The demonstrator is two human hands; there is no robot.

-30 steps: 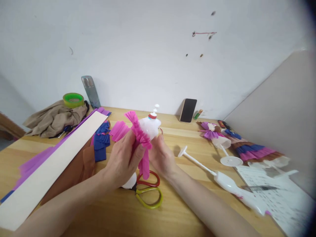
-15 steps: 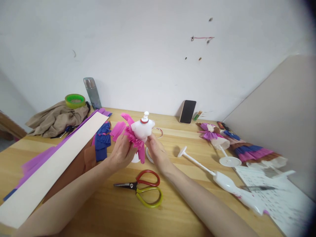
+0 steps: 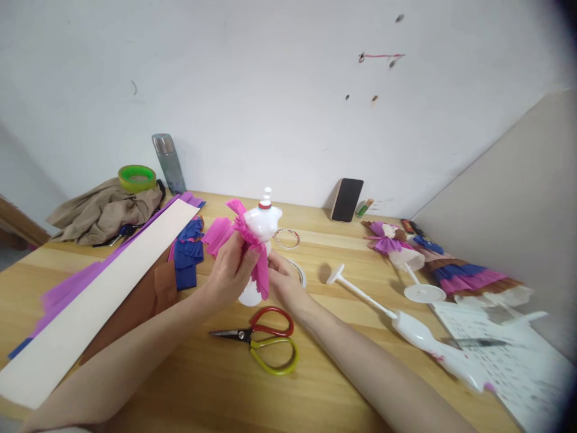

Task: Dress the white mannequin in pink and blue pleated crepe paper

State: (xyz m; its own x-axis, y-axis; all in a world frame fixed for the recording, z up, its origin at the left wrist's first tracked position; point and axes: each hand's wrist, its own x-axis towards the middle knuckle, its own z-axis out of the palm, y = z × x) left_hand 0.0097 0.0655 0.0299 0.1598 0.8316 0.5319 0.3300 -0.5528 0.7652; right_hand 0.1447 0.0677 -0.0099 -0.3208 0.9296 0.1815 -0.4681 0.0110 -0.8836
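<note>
Head view, centre of the frame: the left hand (image 3: 232,270) pinches pink crepe paper (image 3: 252,249) against the waist of a small white mannequin (image 3: 262,225), fingers closed on the pleats. The right hand (image 3: 283,282) is closed around the mannequin's lower part just beside it, holding it upright above the table (image 3: 216,385); its round white base shows below the paper. A loose end of the pink strip trails out to the left of the bust.

Judging from this, the step in hand is gathering the strip around the waist as a skirt. The next move would call for the left fingers keeping the pleats tight while the figure is turned.

Below the hands, red-and-yellow scissors (image 3: 264,340) lie flat. At centre left lie blue crepe pieces (image 3: 187,255) and a long white strip (image 3: 97,307). To the right lie a spare white stand (image 3: 360,293) and a dressed figure (image 3: 396,246). A phone (image 3: 347,199) leans against the wall at the back.
</note>
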